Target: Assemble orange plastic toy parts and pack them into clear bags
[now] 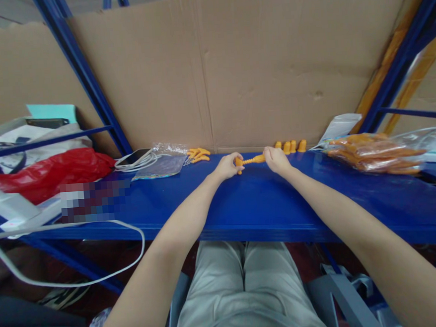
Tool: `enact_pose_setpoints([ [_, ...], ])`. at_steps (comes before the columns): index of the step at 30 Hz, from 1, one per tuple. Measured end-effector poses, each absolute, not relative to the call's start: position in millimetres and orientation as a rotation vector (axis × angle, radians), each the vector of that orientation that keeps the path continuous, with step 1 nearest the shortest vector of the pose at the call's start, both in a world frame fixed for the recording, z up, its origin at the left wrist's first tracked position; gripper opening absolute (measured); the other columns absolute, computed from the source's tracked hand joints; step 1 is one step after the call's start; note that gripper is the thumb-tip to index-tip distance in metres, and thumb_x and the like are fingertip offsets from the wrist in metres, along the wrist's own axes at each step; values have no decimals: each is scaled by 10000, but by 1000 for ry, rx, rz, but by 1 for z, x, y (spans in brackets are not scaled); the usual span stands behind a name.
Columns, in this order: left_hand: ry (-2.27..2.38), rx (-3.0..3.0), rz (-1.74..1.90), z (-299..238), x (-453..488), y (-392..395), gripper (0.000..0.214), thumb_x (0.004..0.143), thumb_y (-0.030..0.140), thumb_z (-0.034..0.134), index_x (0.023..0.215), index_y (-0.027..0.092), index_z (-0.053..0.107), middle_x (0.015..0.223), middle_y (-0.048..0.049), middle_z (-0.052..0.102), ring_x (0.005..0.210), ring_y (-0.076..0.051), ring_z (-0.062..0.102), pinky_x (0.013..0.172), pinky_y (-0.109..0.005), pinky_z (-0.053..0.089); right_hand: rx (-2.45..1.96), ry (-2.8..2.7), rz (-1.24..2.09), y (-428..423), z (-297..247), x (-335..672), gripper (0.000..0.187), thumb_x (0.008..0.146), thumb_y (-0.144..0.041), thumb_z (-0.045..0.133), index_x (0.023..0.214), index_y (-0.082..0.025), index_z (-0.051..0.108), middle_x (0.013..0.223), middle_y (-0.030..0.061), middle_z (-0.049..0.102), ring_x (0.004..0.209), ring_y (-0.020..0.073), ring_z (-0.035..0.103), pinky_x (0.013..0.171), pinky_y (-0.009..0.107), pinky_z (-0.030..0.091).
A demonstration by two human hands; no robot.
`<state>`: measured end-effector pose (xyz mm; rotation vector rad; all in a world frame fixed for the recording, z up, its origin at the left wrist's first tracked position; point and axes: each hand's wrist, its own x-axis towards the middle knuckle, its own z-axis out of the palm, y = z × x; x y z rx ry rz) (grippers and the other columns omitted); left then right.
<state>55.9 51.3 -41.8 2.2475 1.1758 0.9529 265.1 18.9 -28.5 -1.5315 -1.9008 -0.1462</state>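
Both my hands meet over the blue shelf point(243, 201) and hold one small orange part point(253, 159) between them. My left hand point(227, 166) pinches its left end with closed fingers. My right hand point(276, 160) grips its right end, fingers curled. Just behind my right hand, three small orange pieces point(290, 146) stand in a row against the cardboard wall. More loose orange pieces point(198, 155) lie to the left of my left hand.
A clear bag of orange parts point(374, 155) lies at the right. A phone with a white cable point(135, 159) and a clear plastic bag point(163, 162) lie at the left, beside a red bag point(50, 172). Cardboard point(252, 66) backs the shelf; blue rack posts point(85, 73) flank it.
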Motion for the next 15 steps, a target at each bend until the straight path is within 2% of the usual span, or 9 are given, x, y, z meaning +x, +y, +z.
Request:
enact_pose_setpoints([
  [9, 1231, 2381, 953, -35, 59, 42, 285, 751, 132, 732, 1009, 159, 615, 717, 14, 645, 573, -104, 609, 625, -228, 492, -1598, -1881, -116, 22, -23, 264, 372, 964, -230, 268, 747, -187, 567, 909, 180, 695, 953, 314, 637, 897, 410, 444],
  [15, 1247, 2458, 1014, -33, 59, 40, 265, 760, 114, 714, 999, 169, 614, 789, -2, 652, 654, -121, 618, 692, -246, 496, -1555, -1868, -80, 30, -23, 268, 313, 949, -222, 342, 721, -215, 556, 834, 135, 680, 959, 310, 621, 895, 420, 452],
])
